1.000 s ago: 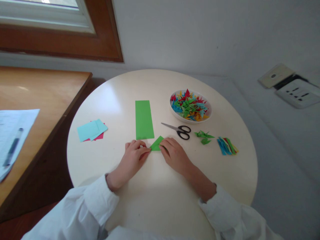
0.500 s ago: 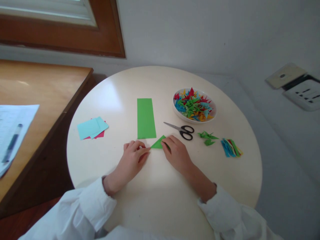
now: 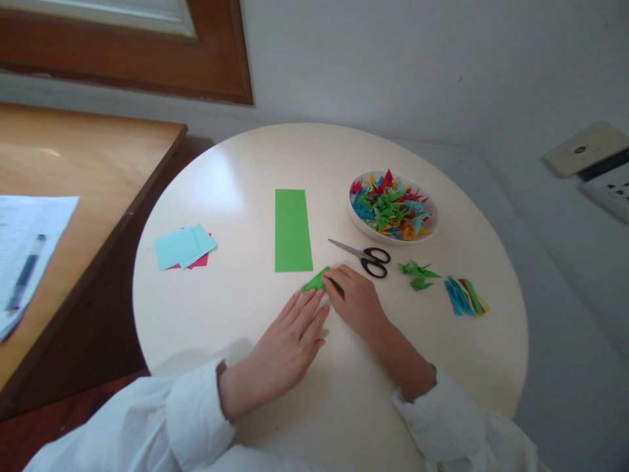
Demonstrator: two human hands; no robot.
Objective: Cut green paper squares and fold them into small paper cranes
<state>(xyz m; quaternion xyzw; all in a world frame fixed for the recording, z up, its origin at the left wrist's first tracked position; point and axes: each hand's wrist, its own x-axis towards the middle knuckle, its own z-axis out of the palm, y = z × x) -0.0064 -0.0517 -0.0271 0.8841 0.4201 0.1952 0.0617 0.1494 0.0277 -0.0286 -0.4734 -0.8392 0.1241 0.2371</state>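
A small folded piece of green paper [image 3: 315, 282] lies on the white round table between my hands. My left hand [image 3: 289, 337] is open, its fingers stretched out, with the fingertips pressing on the paper's lower edge. My right hand [image 3: 356, 298] is closed, thumb and fingers pinching the right part of the same paper and hiding some of it. Just beyond the paper lies a flat green paper strip [image 3: 293, 231]. A pair of scissors [image 3: 364, 255] with black handles rests to the right of the strip, blades pointing left.
A white bowl [image 3: 366, 231] of colourful folded paper cranes stands at the back right. Green paper cranes [image 3: 417, 274] and a bunch of coloured strips [image 3: 466, 296] lie at right. Light blue sheets [image 3: 179, 248] over a red one are at left. A wooden desk [image 3: 113, 147] holds papers and a pen.
My left hand has gone from pinching the green paper's left corner to lying flat with fingertips on its near edge. My right hand keeps its pinch. The view has shifted slightly left.
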